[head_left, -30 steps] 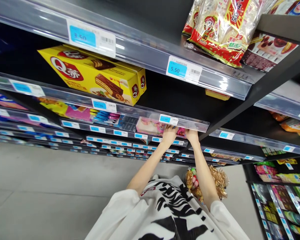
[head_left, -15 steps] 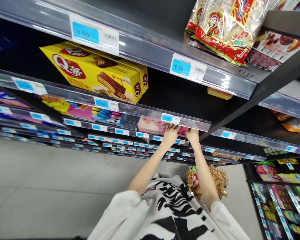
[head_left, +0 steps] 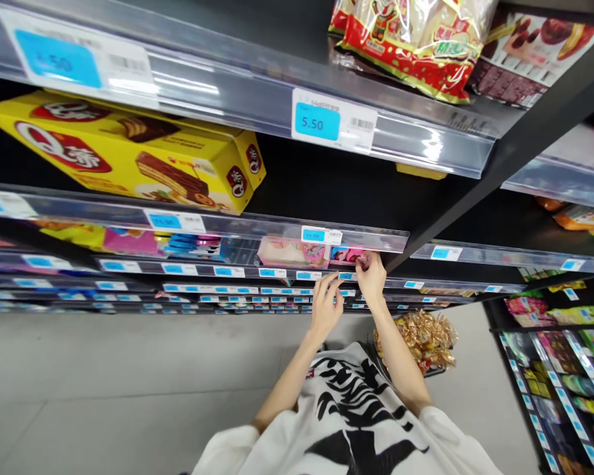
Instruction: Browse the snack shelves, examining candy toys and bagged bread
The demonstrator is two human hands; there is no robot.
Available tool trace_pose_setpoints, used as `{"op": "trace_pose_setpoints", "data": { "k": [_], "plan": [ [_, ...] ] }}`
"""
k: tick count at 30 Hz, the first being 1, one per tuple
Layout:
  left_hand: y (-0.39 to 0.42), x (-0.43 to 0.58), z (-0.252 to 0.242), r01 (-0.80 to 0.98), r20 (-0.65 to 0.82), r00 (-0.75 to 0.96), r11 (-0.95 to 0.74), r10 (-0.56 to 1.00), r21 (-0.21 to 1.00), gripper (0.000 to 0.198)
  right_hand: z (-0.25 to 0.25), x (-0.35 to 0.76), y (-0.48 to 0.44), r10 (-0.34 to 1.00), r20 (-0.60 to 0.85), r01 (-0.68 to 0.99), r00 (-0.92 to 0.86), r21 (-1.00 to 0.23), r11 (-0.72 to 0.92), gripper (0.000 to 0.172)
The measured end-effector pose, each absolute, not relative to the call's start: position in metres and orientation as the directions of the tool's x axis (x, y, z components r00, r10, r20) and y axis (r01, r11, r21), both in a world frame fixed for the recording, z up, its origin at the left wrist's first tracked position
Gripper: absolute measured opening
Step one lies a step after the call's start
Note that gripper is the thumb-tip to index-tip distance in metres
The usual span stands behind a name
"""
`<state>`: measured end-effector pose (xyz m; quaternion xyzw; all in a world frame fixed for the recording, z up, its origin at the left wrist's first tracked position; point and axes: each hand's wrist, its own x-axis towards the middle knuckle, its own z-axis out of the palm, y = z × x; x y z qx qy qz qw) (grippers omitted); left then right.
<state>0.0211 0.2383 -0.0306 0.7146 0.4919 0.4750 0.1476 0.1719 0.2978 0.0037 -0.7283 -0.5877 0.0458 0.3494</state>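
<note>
My right hand (head_left: 373, 280) is at the right end of a lower shelf, its fingers closed at the end of a small pink box (head_left: 342, 256) with dark pictures on its front. Just left and lower, my left hand (head_left: 327, 303) hovers before the shelf's price strip. Its fingers are bent and spread, with nothing in them. Beside the pink box lies a larger pale pink and white box (head_left: 290, 253). The clear shelf edge above hides the tops of both boxes.
Yellow cake boxes (head_left: 178, 158) lie on the shelf above. Red snack bags (head_left: 416, 49) sit on the top shelf. A dark upright divider (head_left: 495, 171) stands at right. On the floor is a basket of gold-wrapped items (head_left: 423, 340).
My left hand has come off the boxes, back and down from the shelf. My right hand stays at the pink box, now more uncovered. The view has shifted closer to the shelves.
</note>
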Motion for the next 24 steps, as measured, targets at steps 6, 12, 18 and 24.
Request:
{"op": "trace_pose_setpoints", "data": {
  "k": [6,12,18,24],
  "plan": [
    [0.233,0.019,-0.031,0.516,0.526,0.138,-0.514,0.839,0.685,0.030,0.016,0.169,0.299,0.901,0.332,0.904,0.278,-0.408,-0.129,0.037],
    [0.302,0.039,0.017,0.678,0.449,0.199,-0.453,0.871,0.579,0.032,0.018,0.165,0.297,0.907,0.288,0.889,0.307,-0.428,-0.165,0.043],
    [0.360,0.064,0.041,0.827,0.099,0.367,-0.374,0.925,0.420,0.033,0.014,0.164,0.287,0.892,0.282,0.864,0.354,-0.464,-0.196,0.045],
    [0.370,0.060,0.037,0.840,0.034,0.388,-0.368,0.921,0.399,0.031,0.010,0.168,0.277,0.907,0.286,0.880,0.311,-0.447,-0.161,0.035]
  ]
}}
